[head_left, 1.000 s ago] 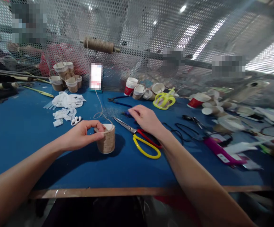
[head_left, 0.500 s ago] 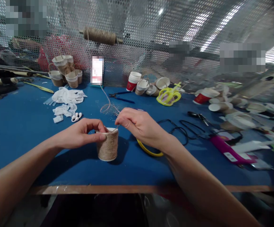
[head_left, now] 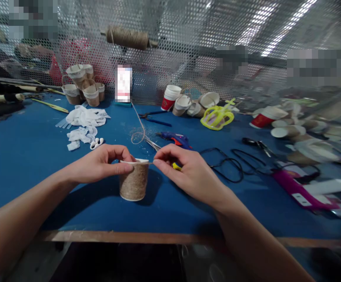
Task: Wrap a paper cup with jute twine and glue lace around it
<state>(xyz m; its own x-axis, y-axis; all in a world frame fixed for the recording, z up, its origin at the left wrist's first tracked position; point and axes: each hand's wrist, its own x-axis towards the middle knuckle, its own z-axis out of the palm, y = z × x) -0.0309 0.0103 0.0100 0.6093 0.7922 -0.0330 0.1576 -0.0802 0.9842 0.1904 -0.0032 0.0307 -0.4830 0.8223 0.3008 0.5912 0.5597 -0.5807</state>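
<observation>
A paper cup wrapped in brown twine (head_left: 133, 184) stands upright on the blue table, its white rim showing on top. My left hand (head_left: 110, 162) pinches the cup's rim on the left side, thumb outside and fingers over the edge. To the right of the rim, my right hand (head_left: 185, 168) pinches the end of a short strand of twine (head_left: 151, 163) that runs across from the cup. Behind my right hand lie a blue hot glue gun (head_left: 176, 138) and scissors (head_left: 153, 144), whose yellow handle is mostly covered by that hand.
A twine spool (head_left: 129, 38) hangs on the perforated screen; a loose strand curls on the table. Finished little buckets (head_left: 91, 95) stand back left near white lace (head_left: 86, 116). Pliers (head_left: 155, 118), red cups (head_left: 170, 98), black cable (head_left: 232, 168) and a magenta power strip (head_left: 304, 192) lie around.
My right hand has lowered and moved slightly right, drawing the strand from inside the cup's rim out across it. The left hand keeps its hold. The view has shifted a little.
</observation>
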